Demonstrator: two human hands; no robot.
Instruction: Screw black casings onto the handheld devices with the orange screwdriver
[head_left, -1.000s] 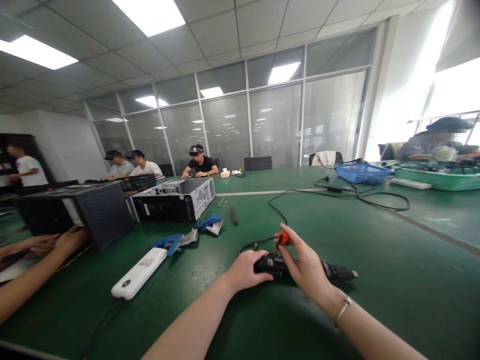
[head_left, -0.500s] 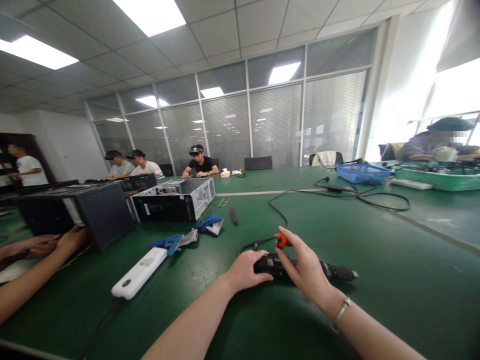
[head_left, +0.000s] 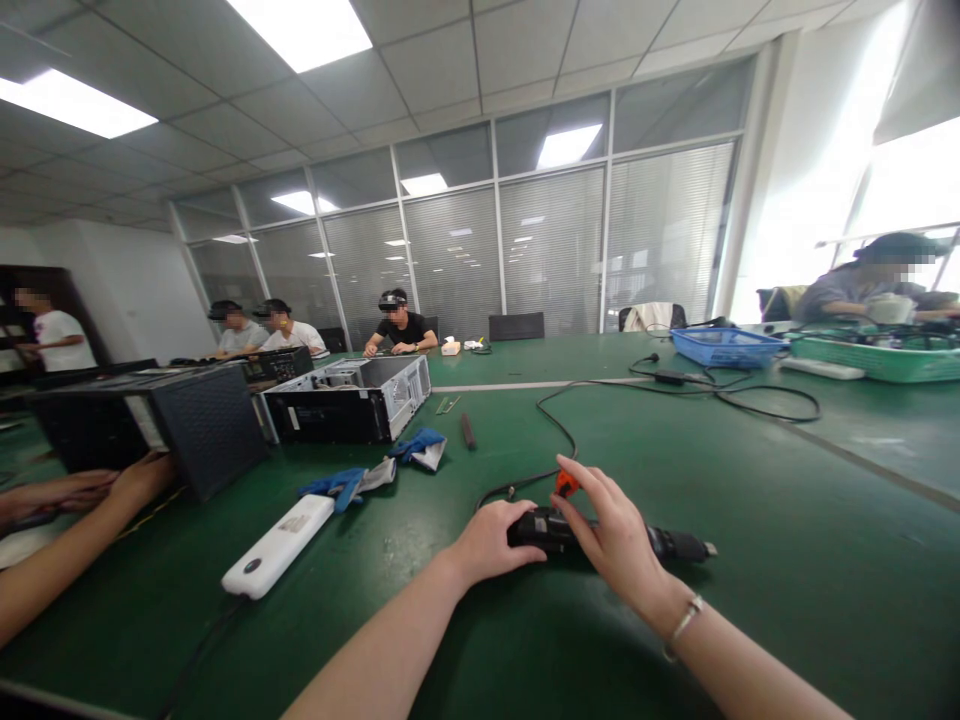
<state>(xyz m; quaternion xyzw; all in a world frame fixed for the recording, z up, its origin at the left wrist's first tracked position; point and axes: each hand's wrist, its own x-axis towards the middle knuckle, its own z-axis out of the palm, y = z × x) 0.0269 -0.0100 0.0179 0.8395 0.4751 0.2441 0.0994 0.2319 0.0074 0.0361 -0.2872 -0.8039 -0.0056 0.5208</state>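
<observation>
A black corded electric screwdriver point(head_left: 679, 545) lies on the green table, its metal tip pointing right. Around its cord end, my left hand point(head_left: 491, 540) is closed, thumb on top and fingers at the near side. My right hand point(head_left: 619, 530) pinches a small orange-red piece point(head_left: 567, 484) between thumb and fingers, just above the tool's body. The exact kind of that piece cannot be made out. The palm covers the middle of the screwdriver. From the tool's left end, a black cable point(head_left: 574, 436) runs back across the table.
Blue-grey gloves point(head_left: 360, 484) and a white power strip point(head_left: 279, 545) lie left. Behind them stand an open computer case point(head_left: 330, 412) and a dark case point(head_left: 214, 430) with another person's hands point(head_left: 112, 492) at it. Blue point(head_left: 727, 348) and green baskets point(head_left: 877, 358) are back right.
My right hand and the orange-red piece have shifted very slightly. My left hand and the screwdriver stay in place. At the far left, the other person's hands have moved a little.
</observation>
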